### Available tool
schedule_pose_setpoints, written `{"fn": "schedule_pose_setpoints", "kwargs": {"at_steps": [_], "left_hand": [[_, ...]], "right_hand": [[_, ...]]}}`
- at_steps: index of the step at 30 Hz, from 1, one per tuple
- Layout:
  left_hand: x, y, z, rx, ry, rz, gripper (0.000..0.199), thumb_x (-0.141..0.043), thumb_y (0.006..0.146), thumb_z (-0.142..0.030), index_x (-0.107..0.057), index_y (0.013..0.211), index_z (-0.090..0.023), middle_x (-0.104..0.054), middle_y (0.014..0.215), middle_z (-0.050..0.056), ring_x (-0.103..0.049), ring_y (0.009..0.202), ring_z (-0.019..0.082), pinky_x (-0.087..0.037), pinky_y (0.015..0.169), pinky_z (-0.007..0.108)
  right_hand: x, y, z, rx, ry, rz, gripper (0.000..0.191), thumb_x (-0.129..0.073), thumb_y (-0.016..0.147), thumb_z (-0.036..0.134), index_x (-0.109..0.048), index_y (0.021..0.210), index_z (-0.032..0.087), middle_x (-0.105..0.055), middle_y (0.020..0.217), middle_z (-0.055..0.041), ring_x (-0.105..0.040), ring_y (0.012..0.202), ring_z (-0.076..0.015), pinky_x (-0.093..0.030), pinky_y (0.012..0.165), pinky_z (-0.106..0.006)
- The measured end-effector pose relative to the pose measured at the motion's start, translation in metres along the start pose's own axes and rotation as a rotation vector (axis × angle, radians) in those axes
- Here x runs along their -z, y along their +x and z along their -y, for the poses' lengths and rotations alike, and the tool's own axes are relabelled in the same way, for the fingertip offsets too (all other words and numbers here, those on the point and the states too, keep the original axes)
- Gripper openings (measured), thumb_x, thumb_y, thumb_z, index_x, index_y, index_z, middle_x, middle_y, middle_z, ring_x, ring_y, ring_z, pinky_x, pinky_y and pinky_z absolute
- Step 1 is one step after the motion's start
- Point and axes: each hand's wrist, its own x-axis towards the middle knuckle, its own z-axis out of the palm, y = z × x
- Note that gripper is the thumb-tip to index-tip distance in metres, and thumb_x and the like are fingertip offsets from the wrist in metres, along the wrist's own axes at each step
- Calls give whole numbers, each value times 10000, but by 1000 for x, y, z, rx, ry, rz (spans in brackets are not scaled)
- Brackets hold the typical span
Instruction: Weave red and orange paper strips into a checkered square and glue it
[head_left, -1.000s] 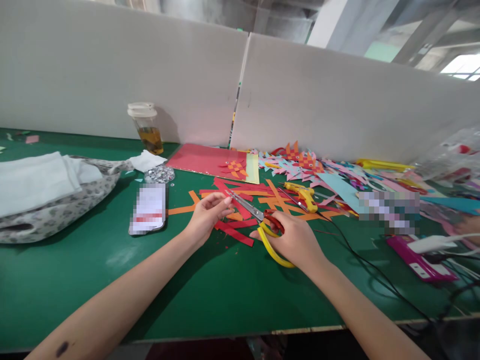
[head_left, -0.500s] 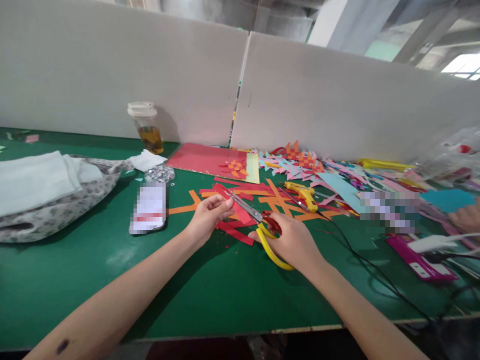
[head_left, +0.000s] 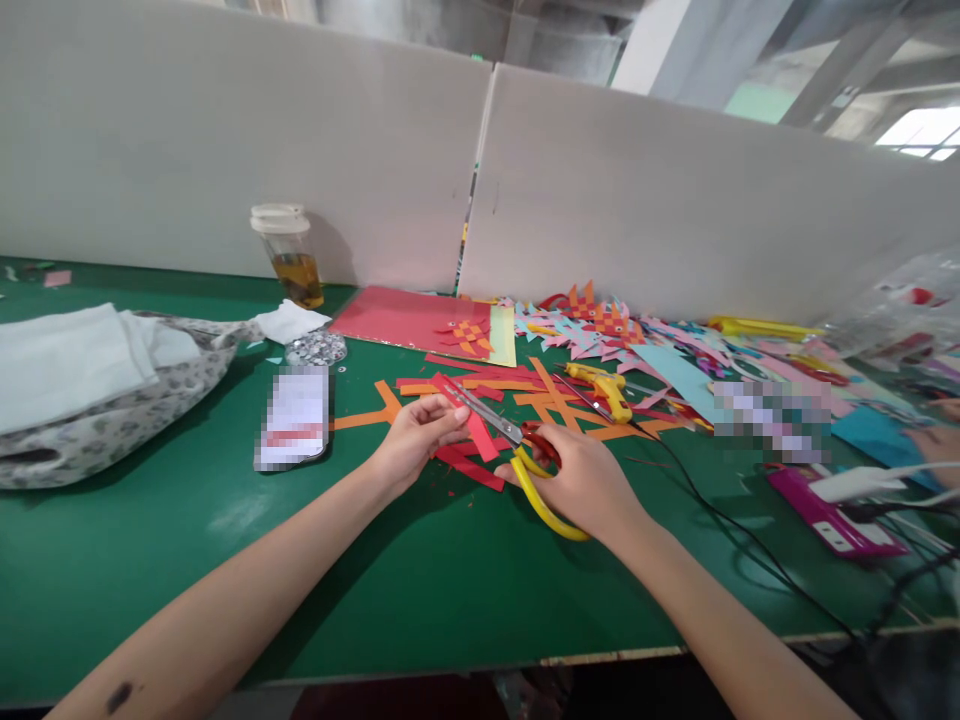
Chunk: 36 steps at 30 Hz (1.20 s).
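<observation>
One red paper piece [head_left: 482, 438], narrow, flat, matt and straight-sided, raised above the middle of your green table [head_left: 420, 590], set in from the near edge, with the blades of the scissors across it. One left hand [head_left: 420, 435], yours, fingers curled nearly shut, thumb and forefinger pinching the paper at its far end. One right hand [head_left: 592, 470], yours, curled around the handles of one pair of scissors [head_left: 510, 430]: slim bright metal blades, one red loop, one long yellow loop; how far apart the blades stand, you cannot tell. Beneath and beyond your hands, a loose scatter of paper strips [head_left: 559, 395], orange and red, long, flat, overlapping. Just right of these, one glue gun [head_left: 604, 390], yellow plastic, its dark cord running to the near edge. Towards the far edge, one red sheet [head_left: 409, 315], smooth and rectangular, with a woven orange-and-red paper shape [head_left: 471, 338] at its right end; beside it, a heap of cut paper [head_left: 570, 330], pointed, pink, pale blue and orange. Left of centre, one phone [head_left: 292, 415], its screen pixelated, and one lidded cup [head_left: 296, 270], clear-walled, amber liquid inside. At the left edge, folded white cloth [head_left: 67, 350] over patterned fabric [head_left: 127, 420].
</observation>
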Motion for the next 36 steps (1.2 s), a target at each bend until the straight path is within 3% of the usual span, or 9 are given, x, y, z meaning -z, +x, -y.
{"fn": "schedule_pose_setpoints", "kwargs": {"at_steps": [18,26,32,36], "left_hand": [[-2,-1,1,-23,48,74,130,-731,665,-229,-650,722,-145,-683,693,-7,-638,649,86,-514,695,200],[-1,0,2,-3,16,43,145,-736,657,-211,-631,727,-140,-663,694,-11,-629,655,84,-523,697,213],[-1,0,1,-44,-32,-2,219,-745,641,-212,-626,814,-151,-656,845,10,-628,775,114,-524,751,258],[-1,2,-1,-73,-39,-65,192,-746,640,-251,-618,741,-152,-637,696,-23,-612,657,79,-517,711,219]], "right_hand": [[0,-2,4,-22,74,38,317,-562,698,506,-452,659,212,-507,587,14,-444,506,-123,-302,475,-235],[-2,-1,1,6,54,-30,343,-569,693,535,-474,655,208,-492,565,21,-427,496,-114,-307,473,-233],[-1,0,2,14,27,-61,357,-550,704,550,-470,646,206,-499,572,11,-434,494,-115,-314,475,-233],[-1,0,1,12,18,-46,358,-547,709,544,-443,634,210,-494,570,9,-430,493,-118,-310,475,-237]]}}
